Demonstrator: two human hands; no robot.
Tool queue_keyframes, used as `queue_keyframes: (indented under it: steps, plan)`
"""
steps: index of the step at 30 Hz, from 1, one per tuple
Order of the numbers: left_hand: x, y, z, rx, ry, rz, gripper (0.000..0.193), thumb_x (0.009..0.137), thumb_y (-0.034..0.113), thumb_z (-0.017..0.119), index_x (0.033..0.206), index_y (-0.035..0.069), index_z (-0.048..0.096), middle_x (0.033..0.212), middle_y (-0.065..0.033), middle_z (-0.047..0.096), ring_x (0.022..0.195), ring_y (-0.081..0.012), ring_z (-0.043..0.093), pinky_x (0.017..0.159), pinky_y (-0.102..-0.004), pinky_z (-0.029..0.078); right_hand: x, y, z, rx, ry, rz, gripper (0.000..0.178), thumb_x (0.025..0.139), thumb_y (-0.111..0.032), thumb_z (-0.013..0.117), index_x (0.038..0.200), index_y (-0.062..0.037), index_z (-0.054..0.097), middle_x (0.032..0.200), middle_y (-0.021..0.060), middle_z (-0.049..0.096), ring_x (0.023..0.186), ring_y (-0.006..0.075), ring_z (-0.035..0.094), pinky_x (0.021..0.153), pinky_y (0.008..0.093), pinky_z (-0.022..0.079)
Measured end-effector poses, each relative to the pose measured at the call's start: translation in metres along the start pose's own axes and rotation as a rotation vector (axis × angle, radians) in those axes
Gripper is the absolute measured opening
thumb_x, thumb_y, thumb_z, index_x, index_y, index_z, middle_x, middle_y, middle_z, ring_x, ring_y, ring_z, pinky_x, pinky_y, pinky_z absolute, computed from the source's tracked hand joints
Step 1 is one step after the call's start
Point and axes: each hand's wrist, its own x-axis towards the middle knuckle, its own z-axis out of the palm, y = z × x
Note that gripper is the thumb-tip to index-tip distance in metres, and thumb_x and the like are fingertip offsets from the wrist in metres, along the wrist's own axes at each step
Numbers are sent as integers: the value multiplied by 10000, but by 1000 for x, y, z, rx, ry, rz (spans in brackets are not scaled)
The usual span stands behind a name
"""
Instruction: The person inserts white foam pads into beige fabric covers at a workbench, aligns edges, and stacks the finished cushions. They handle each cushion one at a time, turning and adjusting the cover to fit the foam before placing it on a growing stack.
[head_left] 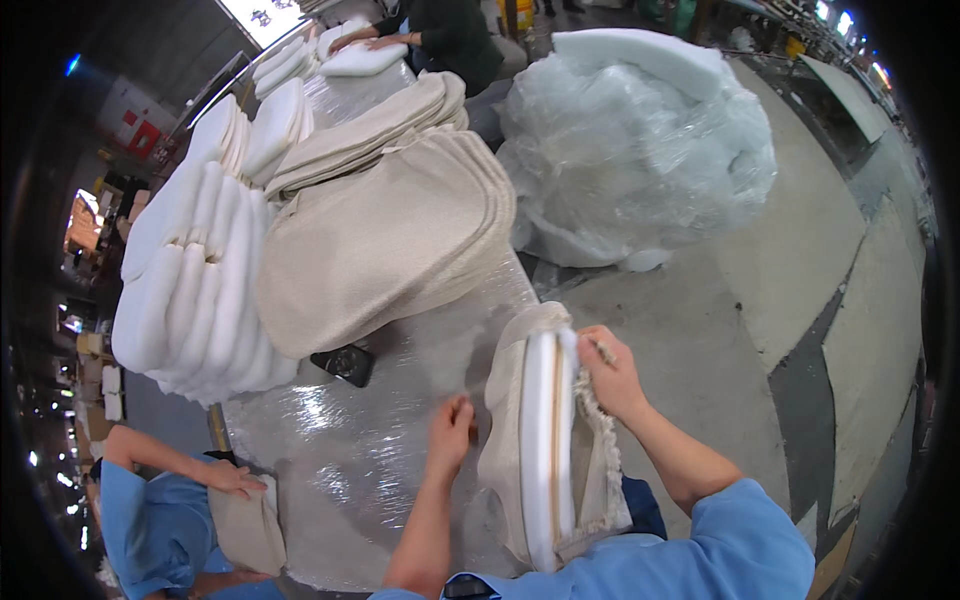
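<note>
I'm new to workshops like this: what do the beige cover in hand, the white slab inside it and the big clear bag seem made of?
Beige cover: likely matte woven fabric, by its frayed edge. White slab: foam or fibre padding, perhaps, given its thick, dull side. Big clear bag: glossy plastic film, by its crinkles and highlights.

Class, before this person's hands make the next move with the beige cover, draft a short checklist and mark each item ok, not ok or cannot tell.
1. Right hand gripping the edge of the beige cover: ok, closed on its frayed opening.
2. Left hand on the cover: not ok, it is apart, to the cover's left, and blurred.
3. White padding fully enclosed: not ok, it shows along the opening.
4. Padding seated flat deep inside: cannot tell, the fabric hides it.
5. Beige stack clear of the cover: ok, it lies apart, farther up the table.
6. Co-worker's hand clear: ok, it is at lower left, on another beige piece.
</note>
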Motion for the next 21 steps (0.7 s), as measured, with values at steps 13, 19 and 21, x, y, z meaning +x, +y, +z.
queue_keyframes:
  steps: [13,19,21]
  plan:
    - [-133,21,33,0,-535,2,611,941,239,827,1440,-14,581,1336,-112,694,1204,-208,662,1043,-351,525,-87,71,-35,725,669,591,113,1002,-173,634,947,-102,564,880,2,572,822,139,524,784,337,460]
    - [-234,149,8,777,-251,418,628,830,231,870,1373,24,631,1178,-177,747,1106,-274,707,964,-378,544,-138,33,-22,921,451,510,152,1024,-218,553,1098,-96,605,962,1,620,922,152,584,839,326,480]
    - [-246,146,7,867,-262,551,626,808,311,848,1343,52,651,1108,-235,738,1084,-408,709,930,-446,549,-155,41,-40,796,500,526,198,1066,-268,543,1140,-103,622,1020,16,650,986,157,612,885,328,494]
